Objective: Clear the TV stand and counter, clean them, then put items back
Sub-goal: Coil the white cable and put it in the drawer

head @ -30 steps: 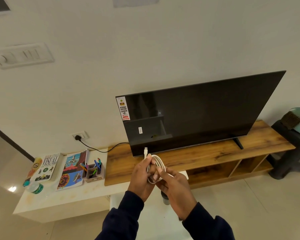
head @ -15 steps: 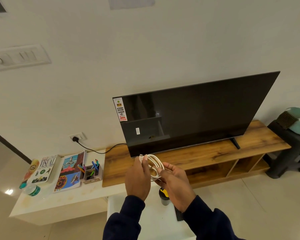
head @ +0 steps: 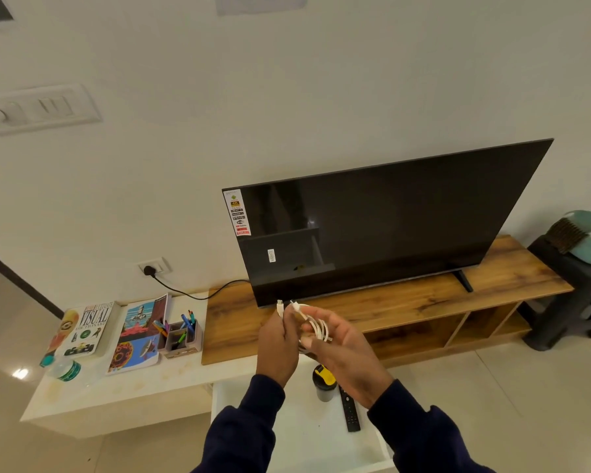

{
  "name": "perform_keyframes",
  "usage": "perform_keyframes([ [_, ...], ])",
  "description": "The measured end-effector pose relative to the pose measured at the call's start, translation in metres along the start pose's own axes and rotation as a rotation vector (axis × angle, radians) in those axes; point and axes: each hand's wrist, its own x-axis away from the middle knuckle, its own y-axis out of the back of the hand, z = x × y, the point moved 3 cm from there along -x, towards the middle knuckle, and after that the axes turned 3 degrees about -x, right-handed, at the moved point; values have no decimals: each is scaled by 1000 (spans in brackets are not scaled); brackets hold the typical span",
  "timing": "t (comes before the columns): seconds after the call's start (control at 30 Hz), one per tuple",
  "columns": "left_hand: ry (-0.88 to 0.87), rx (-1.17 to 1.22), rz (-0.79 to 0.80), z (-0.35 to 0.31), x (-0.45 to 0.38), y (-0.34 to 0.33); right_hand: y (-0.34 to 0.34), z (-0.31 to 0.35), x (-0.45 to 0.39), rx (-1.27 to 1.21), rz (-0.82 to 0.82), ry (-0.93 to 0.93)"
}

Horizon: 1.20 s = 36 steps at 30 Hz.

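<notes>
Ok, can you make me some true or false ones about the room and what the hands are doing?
1. Both hands hold a white cable. True: the left hand pinches one end, and the right hand holds the coil.
2. The TV is showing a cartoon. False: its screen is dark.
3. A remote lies on the white table beside a cup. True.
4. The books are on the wooden stand. False: they lie on the white counter.
5. The pens stand in a holder. True.
</notes>
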Motion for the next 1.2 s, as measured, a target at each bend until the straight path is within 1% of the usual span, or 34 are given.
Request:
perform_keyframes([
  [0.03, -12, -16, -5, -1, -1, 0, -1, 2, 0, 129, -36, 31],
  [0.1, -29, -50, -26, -3, -2, 1, -1, 1, 0, 295, -139, 100],
  [0.17, -49, -73, -55, -4, -3, 2, 2, 0, -1, 351, -261, 175],
  [0.2, -57, -73, -61, -4, -3, 2, 4, 0, -2, 368, -293, 200],
  [0.3, -64, -56, -52, -4, 0, 3, 5, -2, -6, 503, -333, 223],
  [0.4, -74, -47, -24, -5, 6, 0, 5, -5, -9, 669, -444, 247],
  [0.5, -100, -25, 14, -5, 10, -4, 2, -8, -9, 786, -491, 292],
  [0.6, -123, -22, 28, -3, 12, -7, 0, -11, -8, 836, -522, 292],
  [0.67, -118, -66, 10, 1, 10, -8, -2, -13, -9, 839, -527, 295],
  [0.73, -109, -105, -14, 6, 8, -9, -3, -12, -9, 747, -564, 303],
  [0.77, -100, -112, -26, 7, 7, -8, -1, -11, -9, 643, -613, 297],
  [0.83, -63, -117, -34, 12, 3, -6, 6, -12, -10, 354, -714, 222],
  [0.87, -41, -111, -25, 15, 2, -6, 7, -13, -10, 197, -740, 170],
  [0.93, -16, -47, 7, 20, 2, -9, 7, -16, -10, -64, -733, 76],
  [1.0, 26, 46, 14, 25, 2, -12, 7, -18, -10, -243, -710, -2],
  [1.03, 65, 108, 22, 26, 2, -12, 8, -18, -10, -300, -697, -38],
  [1.1, 110, 230, 92, 26, 4, -12, 13, -20, -12, -367, -676, -115],
  [1.2, 102, 290, 210, 22, 5, -6, 22, -27, -18, -391, -633, -245],
])
